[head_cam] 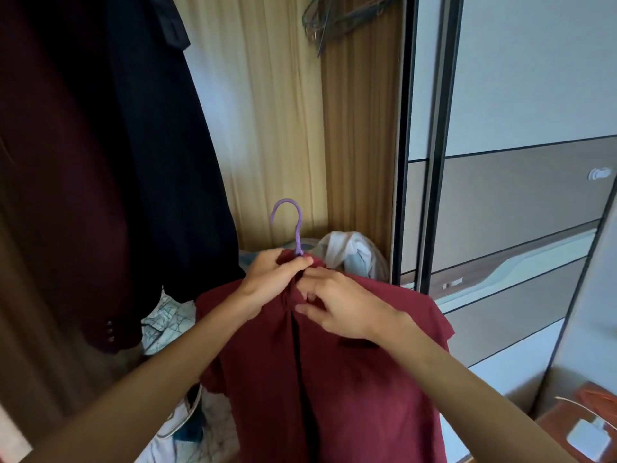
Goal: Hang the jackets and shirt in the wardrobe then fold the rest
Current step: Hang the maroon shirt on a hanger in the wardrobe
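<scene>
In front of the open wood-lined wardrobe (267,111), the left grip (273,279) pinches the maroon short-sleeved fabric shirt (350,379) at its collar, under the purple hanger hook (290,222); the right grip (337,305) pinches the collar alongside. Beyond, left, hang a burgundy jacket (66,195) and a black jacket (160,145).

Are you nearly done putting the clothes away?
Partway. Done: the maroon jacket and black jacket hang in the wardrobe. In hand: the left hand holds the red shirt by its collar at the purple hanger, and the right hand pinches its front. Left: hang the shirt, then fold the crumpled clothes behind it.
</scene>
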`<state>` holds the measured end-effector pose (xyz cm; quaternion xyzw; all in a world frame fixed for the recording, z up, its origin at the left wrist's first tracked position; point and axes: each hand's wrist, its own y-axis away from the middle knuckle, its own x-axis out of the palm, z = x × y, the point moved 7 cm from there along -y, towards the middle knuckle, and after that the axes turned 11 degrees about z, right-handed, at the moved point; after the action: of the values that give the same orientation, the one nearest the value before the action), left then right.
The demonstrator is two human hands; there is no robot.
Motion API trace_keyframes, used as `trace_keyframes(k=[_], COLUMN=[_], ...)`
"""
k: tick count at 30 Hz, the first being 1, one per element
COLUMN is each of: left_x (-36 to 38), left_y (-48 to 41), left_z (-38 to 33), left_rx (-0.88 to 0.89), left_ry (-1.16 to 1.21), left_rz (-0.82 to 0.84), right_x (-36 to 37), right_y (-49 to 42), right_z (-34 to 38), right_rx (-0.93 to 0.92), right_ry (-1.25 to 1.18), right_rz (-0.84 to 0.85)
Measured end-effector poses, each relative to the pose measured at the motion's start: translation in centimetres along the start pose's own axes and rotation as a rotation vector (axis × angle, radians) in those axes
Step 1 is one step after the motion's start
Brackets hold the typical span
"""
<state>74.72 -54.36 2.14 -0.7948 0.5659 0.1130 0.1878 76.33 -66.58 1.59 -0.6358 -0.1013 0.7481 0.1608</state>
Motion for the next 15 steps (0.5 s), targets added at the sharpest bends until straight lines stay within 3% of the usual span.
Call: trace_keyframes(k=[2,5,8,11,13,15], left_x=[-0.6,-2.4,-3.6,-4.0,-4.3,-4.2], left_y=[-0.6,-1.3,-2.0,-3.0,-3.4,-4.0], left_z=[-0.5,-2.0,-4.7,-7.8,-10.0,-12.1], left_rx=[0.071,0.154,0.258,0.365,0.434,0.49], left_ry=[0.03,0.044,-0.005,-0.098,-0.266,-0.581], left_rz=[-0.03,-0.083,-0.114,-0.17,-0.259,-0.349], right_x=[-1.7,-6.2,-7.6,-8.4,-9.2,-10.2], right_y=[1.6,5.1,7.0,6.7,6.2,5.7], right_z=[-0.9,-4.7,-8.0,-8.1,-8.0,-8.3], right_rx=[0.013,0.204,0.373,0.32,0.305,0.32], right_ry=[-0.099,-0.001,-0.234,-0.497,-0.629,-0.744], right_rz=[-0.094,-0.356,-0.222,-0.212,-0.25,-0.324])
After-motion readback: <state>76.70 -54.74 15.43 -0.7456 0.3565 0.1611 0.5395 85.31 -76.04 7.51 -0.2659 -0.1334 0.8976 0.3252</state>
